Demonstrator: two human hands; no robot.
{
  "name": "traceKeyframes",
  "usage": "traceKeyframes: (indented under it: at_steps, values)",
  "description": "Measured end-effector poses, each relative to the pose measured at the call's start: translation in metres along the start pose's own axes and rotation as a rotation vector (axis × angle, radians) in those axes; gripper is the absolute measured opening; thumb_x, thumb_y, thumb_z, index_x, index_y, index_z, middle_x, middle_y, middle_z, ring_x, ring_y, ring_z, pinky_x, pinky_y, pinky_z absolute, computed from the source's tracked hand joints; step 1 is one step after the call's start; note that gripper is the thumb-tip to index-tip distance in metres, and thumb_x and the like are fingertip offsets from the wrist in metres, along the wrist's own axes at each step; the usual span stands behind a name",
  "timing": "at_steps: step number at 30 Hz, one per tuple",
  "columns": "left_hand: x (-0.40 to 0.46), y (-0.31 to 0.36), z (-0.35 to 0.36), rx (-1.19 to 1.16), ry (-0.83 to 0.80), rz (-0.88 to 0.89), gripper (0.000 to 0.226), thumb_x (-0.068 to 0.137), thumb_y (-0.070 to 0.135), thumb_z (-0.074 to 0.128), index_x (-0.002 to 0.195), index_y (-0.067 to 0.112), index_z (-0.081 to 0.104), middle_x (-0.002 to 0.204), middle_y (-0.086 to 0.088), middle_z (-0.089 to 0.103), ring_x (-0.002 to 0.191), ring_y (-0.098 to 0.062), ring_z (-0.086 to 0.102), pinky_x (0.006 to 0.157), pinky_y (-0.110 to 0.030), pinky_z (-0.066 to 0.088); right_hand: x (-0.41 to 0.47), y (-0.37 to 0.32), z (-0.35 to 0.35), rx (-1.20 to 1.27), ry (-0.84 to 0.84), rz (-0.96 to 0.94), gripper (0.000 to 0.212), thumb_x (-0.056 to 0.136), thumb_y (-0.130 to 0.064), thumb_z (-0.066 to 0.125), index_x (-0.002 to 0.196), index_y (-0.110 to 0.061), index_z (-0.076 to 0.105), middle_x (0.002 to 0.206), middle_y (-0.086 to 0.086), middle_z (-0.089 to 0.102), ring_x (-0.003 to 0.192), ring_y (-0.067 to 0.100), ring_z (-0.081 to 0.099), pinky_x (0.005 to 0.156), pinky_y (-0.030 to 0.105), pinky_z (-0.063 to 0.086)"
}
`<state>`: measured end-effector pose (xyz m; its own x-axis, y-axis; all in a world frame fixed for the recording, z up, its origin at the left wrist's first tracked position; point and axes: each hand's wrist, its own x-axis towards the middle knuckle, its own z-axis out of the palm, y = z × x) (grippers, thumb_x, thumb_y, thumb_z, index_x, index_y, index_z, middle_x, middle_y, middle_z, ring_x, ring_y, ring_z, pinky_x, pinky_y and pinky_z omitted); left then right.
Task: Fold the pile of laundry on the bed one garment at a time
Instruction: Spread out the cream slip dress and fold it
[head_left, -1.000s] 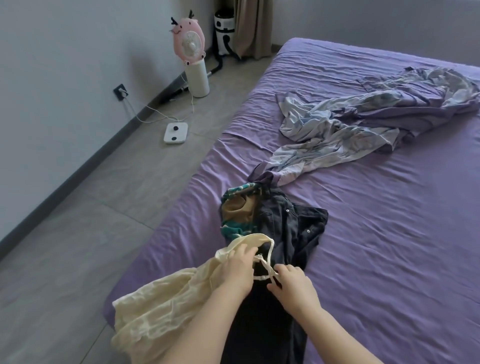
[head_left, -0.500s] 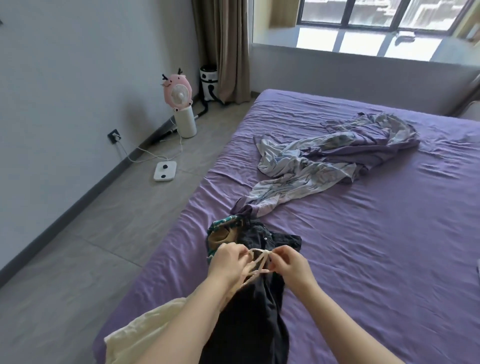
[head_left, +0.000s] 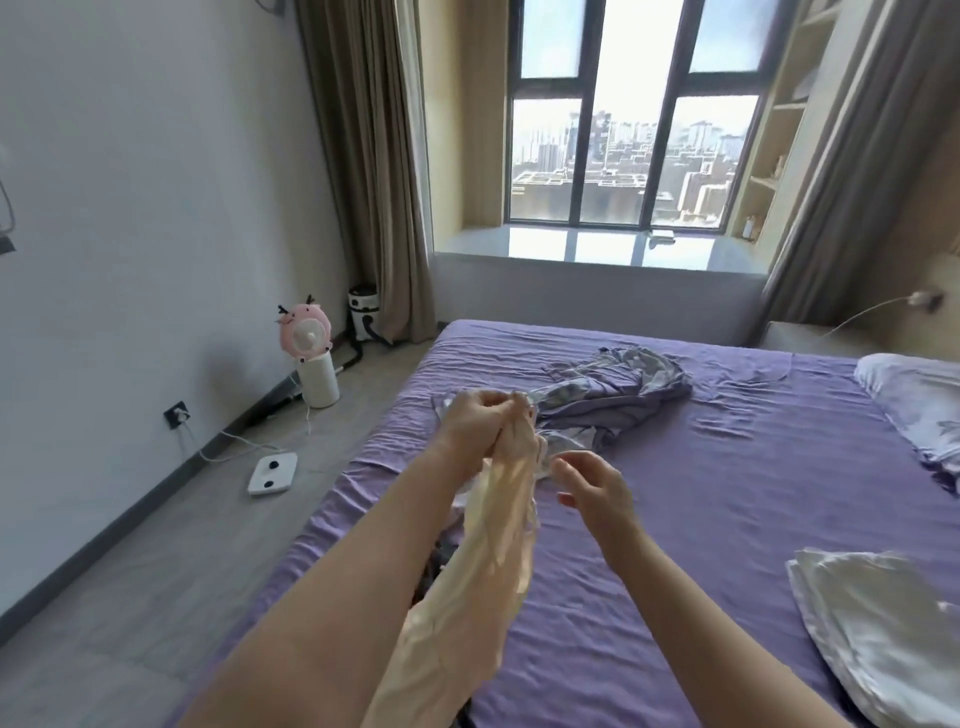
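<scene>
One cream garment (head_left: 498, 545) hangs raised over the bed (head_left: 675, 519) from the left hand's (head_left: 475, 423) pinch, while the right hand (head_left: 592, 483), loose-fingered just beside, probably must catch the opposite edge to spread it.

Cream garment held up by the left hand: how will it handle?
Probably very floppy: the cream garment hangs in a limp rope from the left hand. Likely light and thin, since light shows through it. The open right hand isn't gripping it.
</scene>
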<state>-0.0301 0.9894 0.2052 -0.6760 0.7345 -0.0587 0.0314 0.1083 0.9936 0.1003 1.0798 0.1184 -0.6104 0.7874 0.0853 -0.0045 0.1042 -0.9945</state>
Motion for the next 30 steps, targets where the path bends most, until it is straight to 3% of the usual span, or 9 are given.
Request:
traceKeyframes:
  at_steps: [4, 7, 9, 14, 17, 19, 23, 27, 30]
  values:
    - [-0.002, 0.031, 0.048, -0.134, 0.030, -0.031, 0.015, 0.091, 0.008, 0.062, 0.076, 0.008, 0.062, 0.076, -0.013, 0.061, 0.068, -0.025, 0.058, 0.078, -0.044, 0.052, -0.022, -0.010, -0.044, -0.003, -0.092, 0.009, 0.015, 0.092, -0.021, 0.059, 0.080, -0.016, 0.068, 0.073, -0.004, 0.066, 0.070, 0.009, 0.060, 0.064, 0.022, 0.050]
    - [-0.005, 0.047, 0.083, -0.244, 0.045, -0.070, 0.014, 0.091, 0.003, 0.058, 0.078, 0.006, 0.060, 0.075, -0.013, 0.060, 0.067, -0.026, 0.060, 0.072, -0.042, 0.056, -0.038, -0.010, -0.081, -0.150, -0.124, -0.060, 0.002, 0.083, -0.018, 0.070, 0.085, -0.017, 0.071, 0.079, -0.007, 0.070, 0.073, 0.000, 0.061, 0.071, 0.013, 0.047]
    - [-0.006, 0.057, 0.103, -0.343, 0.073, -0.099, 0.018, 0.091, -0.001, 0.055, 0.074, 0.004, 0.058, 0.068, -0.011, 0.057, 0.061, -0.024, 0.058, 0.065, -0.037, 0.055, -0.042, -0.006, -0.104, -0.242, -0.082, -0.085, 0.006, 0.082, -0.011, 0.072, 0.087, -0.008, 0.071, 0.083, 0.004, 0.071, 0.074, 0.001, 0.061, 0.071, 0.010, 0.045]
    - [-0.007, 0.074, 0.144, -0.428, 0.116, -0.130, 0.025, 0.091, -0.003, 0.052, 0.068, 0.004, 0.054, 0.065, -0.010, 0.051, 0.058, -0.023, 0.052, 0.081, -0.047, 0.051, -0.043, -0.011, -0.140, -0.186, -0.009, -0.074, 0.026, 0.081, -0.015, 0.073, 0.104, -0.004, 0.065, 0.092, 0.006, 0.070, 0.084, 0.012, 0.064, 0.072, 0.010, 0.047]
    - [-0.008, 0.085, 0.169, -0.496, 0.100, -0.142, 0.025, 0.094, -0.003, 0.047, 0.070, 0.005, 0.052, 0.063, -0.010, 0.049, 0.056, -0.022, 0.051, 0.071, -0.042, 0.052, -0.040, -0.017, -0.142, -0.149, -0.036, -0.043, 0.027, 0.082, -0.020, 0.073, 0.105, -0.011, 0.062, 0.097, 0.001, 0.070, 0.091, 0.011, 0.064, 0.079, 0.017, 0.049]
    - [-0.007, 0.093, 0.181, -0.534, 0.095, -0.139, 0.024, 0.094, -0.004, 0.045, 0.073, 0.006, 0.052, 0.065, -0.010, 0.050, 0.057, -0.022, 0.051, 0.064, -0.039, 0.051, -0.036, -0.017, -0.148, -0.275, 0.059, -0.106, 0.012, 0.084, -0.024, 0.071, 0.093, -0.019, 0.065, 0.086, -0.007, 0.069, 0.082, 0.008, 0.064, 0.074, 0.017, 0.048]
    - [0.002, 0.102, 0.185, -0.478, 0.136, -0.105, 0.027, 0.095, -0.003, 0.044, 0.073, 0.010, 0.054, 0.065, -0.010, 0.052, 0.056, -0.023, 0.053, 0.064, -0.040, 0.052, -0.027, -0.027, -0.175, -0.148, 0.135, -0.064, 0.006, 0.089, -0.017, 0.064, 0.084, -0.014, 0.068, 0.070, 0.001, 0.066, 0.069, 0.020, 0.063, 0.068, 0.039, 0.058]
    - [0.006, 0.091, 0.184, -0.330, 0.099, -0.040, 0.025, 0.095, -0.005, 0.042, 0.077, 0.011, 0.050, 0.076, -0.014, 0.052, 0.065, -0.026, 0.055, 0.063, -0.037, 0.051, -0.017, -0.044, -0.199, -0.019, 0.140, -0.044, 0.014, 0.094, -0.014, 0.057, 0.084, -0.015, 0.066, 0.070, 0.004, 0.063, 0.060, 0.012, 0.064, 0.053, 0.028, 0.054]
    - [0.005, 0.073, 0.191, -0.225, 0.060, -0.025, 0.015, 0.093, -0.005, 0.047, 0.087, 0.008, 0.043, 0.089, -0.018, 0.052, 0.079, -0.030, 0.056, 0.072, -0.045, 0.052, -0.007, -0.057, -0.212, 0.019, 0.171, -0.031, 0.014, 0.095, -0.013, 0.054, 0.087, -0.009, 0.065, 0.073, 0.009, 0.064, 0.064, 0.018, 0.065, 0.054, 0.031, 0.053]
